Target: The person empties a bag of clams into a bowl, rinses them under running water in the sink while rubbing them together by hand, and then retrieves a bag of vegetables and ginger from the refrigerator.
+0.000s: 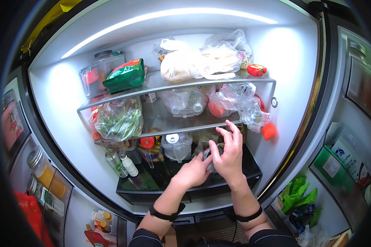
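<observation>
Both hands reach into the lower part of an open refrigerator. My left hand (pixel 192 173) is low over the black bottom shelf (pixel 170 182), its fingers at a clear plastic bag (pixel 211 165). Whether those fingers grip the bag is hidden. Close beside it on the right, my right hand (pixel 230 154) is raised with fingers apart, in front of the middle shelf's front edge (pixel 201 126). It holds nothing. Just left of the hands stands a clear plastic bag with a container (pixel 176 149) inside and a can lid on top.
A bag of leafy greens (pixel 120 119) overhangs the middle shelf at left. A can (pixel 116 163) and a white bottle (pixel 129 165) stand below it. Plastic bags (pixel 201 61), a green packet (pixel 126 75) and a cut red pepper (pixel 256 70) lie up top. Loaded door racks flank both sides.
</observation>
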Demonstrator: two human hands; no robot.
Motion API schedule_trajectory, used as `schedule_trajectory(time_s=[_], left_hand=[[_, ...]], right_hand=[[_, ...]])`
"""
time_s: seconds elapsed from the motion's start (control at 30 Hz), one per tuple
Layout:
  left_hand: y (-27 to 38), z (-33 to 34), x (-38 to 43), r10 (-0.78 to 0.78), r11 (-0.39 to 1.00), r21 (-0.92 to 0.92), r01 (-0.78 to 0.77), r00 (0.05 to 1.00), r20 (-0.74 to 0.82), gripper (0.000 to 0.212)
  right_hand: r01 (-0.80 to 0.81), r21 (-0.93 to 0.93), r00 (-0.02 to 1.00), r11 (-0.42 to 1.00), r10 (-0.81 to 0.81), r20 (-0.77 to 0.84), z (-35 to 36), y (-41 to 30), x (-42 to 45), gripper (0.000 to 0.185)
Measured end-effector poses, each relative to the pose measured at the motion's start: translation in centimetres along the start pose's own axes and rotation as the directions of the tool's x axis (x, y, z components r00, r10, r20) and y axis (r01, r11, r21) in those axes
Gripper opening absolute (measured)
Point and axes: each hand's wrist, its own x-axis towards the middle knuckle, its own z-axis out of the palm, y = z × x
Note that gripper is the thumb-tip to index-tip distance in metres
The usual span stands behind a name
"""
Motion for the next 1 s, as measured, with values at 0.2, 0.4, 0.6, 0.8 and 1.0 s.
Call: schedule_trajectory(time_s=[0.2, 0.4, 0.6, 0.8, 1.0], left_hand=[[-0.4, -7.9, -1.1, 0.074, 0.994, -0.015, -0.112, 0.751, -0.656, 0.015], [-3.6, -10.5, 4.1, 0.062, 0.989, 0.127, 0.078, 0.562, -0.825, 0.086], [-5.1, -10.9, 5.1, 0.139, 0.988, 0.152, -0.037, 0.647, -0.75, 0.033], [-6.1, -11.9, 3.7, 0.239, 0.952, 0.305, -0.018, 0.668, -0.705, 0.028], [-6.4, -12.2, 2.5, 0.102, 0.964, 0.23, 0.134, 0.61, -0.785, 0.045]], right_hand=[[0.026, 0.219, 0.999, 0.975, -0.033, 0.03, 2.2, -0.1, 3.4, 0.033], [0.118, -0.046, 0.979, 0.992, -0.108, 0.17, 8.1, 0.6, 7.5, 0.064], [0.097, -0.226, 0.992, 0.969, -0.075, 0.106, 9.7, 0.9, 10.3, 0.038], [0.516, -0.165, 0.856, 0.84, -0.5, 0.134, 8.7, 0.1, 11.8, 0.041], [0.3, -0.139, 0.938, 0.944, -0.265, 0.225, 7.3, 1.5, 11.4, 0.031]])
